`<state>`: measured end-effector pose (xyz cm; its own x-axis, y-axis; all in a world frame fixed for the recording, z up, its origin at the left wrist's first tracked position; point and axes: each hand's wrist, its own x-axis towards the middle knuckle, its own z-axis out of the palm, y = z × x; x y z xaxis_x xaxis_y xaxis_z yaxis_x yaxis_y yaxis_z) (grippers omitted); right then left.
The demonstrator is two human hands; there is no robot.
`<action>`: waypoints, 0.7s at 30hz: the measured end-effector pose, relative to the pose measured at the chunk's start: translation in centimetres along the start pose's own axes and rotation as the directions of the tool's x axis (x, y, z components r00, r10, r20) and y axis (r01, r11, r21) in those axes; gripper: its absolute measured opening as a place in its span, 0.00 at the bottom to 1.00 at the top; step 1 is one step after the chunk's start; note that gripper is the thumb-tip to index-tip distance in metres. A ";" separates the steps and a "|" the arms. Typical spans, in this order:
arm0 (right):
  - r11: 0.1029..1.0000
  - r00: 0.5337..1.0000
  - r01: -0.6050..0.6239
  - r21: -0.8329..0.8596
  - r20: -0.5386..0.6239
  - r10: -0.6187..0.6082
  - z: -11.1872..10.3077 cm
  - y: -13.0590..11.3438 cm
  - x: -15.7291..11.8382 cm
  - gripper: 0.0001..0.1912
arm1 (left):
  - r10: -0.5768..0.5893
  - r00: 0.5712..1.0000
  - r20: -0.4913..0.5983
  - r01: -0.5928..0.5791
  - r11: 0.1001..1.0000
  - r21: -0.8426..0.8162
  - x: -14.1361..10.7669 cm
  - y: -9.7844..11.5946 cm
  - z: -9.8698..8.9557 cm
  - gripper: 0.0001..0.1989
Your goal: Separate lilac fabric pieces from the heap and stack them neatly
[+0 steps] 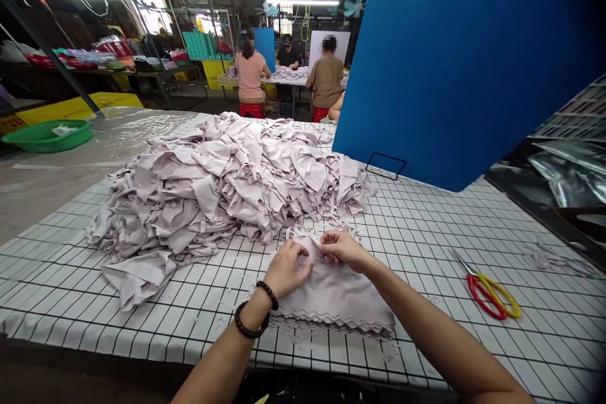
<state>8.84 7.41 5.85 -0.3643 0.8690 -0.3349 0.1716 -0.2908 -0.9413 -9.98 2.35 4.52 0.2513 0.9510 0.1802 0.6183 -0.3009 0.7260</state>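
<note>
Green basket: at far left, the shallow oval green basket (47, 137) with a raised rim holds a small white scrap.
Plastic sheet: clear, wrinkled and shiny, the plastic sheet (137, 129) covers the surface beside the basket.
Cloth heap: the loose cloth heap (227, 183) is pale lilac, matte and crumpled, with straps and folded corners; one piece spreads out at its near-left edge.
Table cover: white fabric with black grid lines, the table cover (199, 322) drops over the near edge; a strip of it shows between heap and stack.
Left hand: the left hand (286, 268) rests on the stack, thumb and fingers apart.
Fabric stack: the layered fabric stack (338, 303) lies flat near the front edge under both hands, its near side wavy-edged.
Right hand: the right hand (344, 250) pinches cloth at the stack's far side, thumb and fingertips together.
Blue board: smooth, round-cornered, the blue board (449, 76) leans beside a black wire stand (387, 165).
Scissors: red-and-yellow-handled scissors (490, 295), right of the stack, with gridded cover between.
Packets: shiny clear packets (570, 170) lie at far right.
</note>
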 end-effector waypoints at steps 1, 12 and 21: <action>1.000 1.000 0.006 -0.008 0.007 -0.006 0.0 0.1 0.0 0.11 | -0.008 1.000 0.011 0.008 1.000 0.027 -0.2 -0.1 0.0 0.09; 0.978 0.992 0.114 -0.177 0.066 -0.104 0.8 1.1 0.1 0.11 | -0.043 0.998 0.050 0.047 0.995 -0.083 0.1 -1.7 0.4 0.08; 0.975 0.989 0.151 -0.161 0.011 -0.151 1.4 1.6 0.0 0.11 | -0.063 0.998 0.023 0.066 0.987 -0.145 0.2 -2.0 0.6 0.09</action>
<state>7.82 6.38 4.23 -0.3961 0.8984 -0.1897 0.2604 -0.0882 -0.9615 -10.72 3.11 2.74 0.2289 0.9662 0.1184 0.5186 -0.2240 0.8251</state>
